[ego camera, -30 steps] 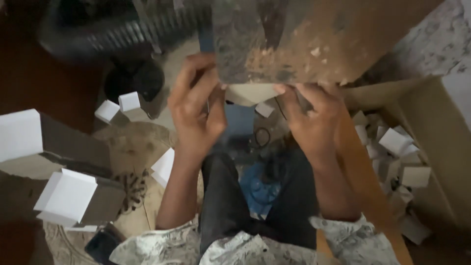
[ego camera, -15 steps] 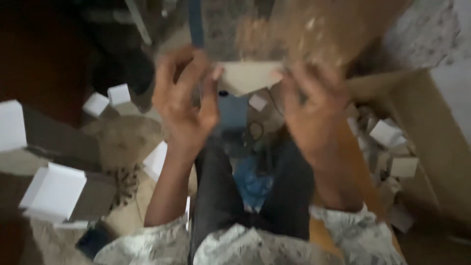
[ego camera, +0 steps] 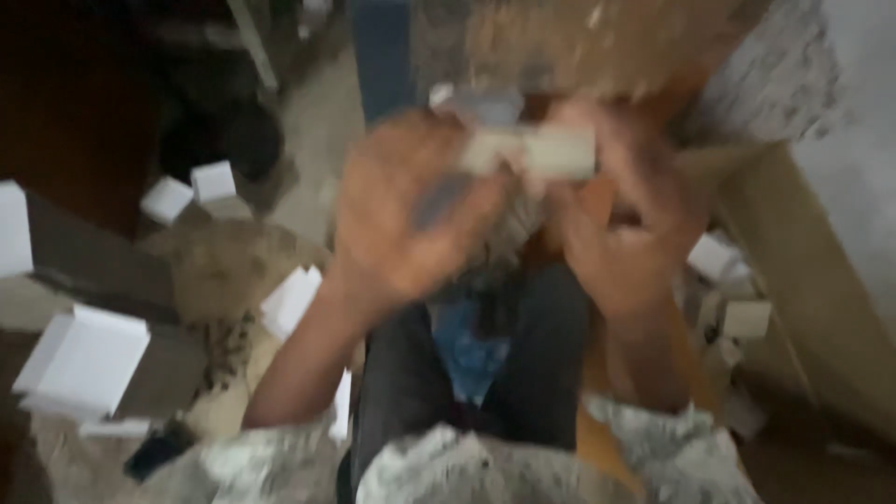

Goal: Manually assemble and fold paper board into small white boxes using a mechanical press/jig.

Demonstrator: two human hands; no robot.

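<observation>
Knees in dark trousers (ego camera: 551, 373) sit nearest the camera. Above them, left hand (ego camera: 411, 219) is raised and blurred; whether its fingers close on anything cannot be told. Right hand (ego camera: 621, 229) grips a small pale box (ego camera: 541, 151) at its right end, fingers curled around it. White boxes (ego camera: 89, 359) lie at left. A cardboard carton (ego camera: 803, 280) stands at right.

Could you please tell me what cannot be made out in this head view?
- Pale flat piece: motion blur hides its shape and kind.
- Left hand, right hand: fingers smeared, grip unclear.
- Brown board: cut off by the top edge.
- Cardboard box: contents blurred.
</observation>
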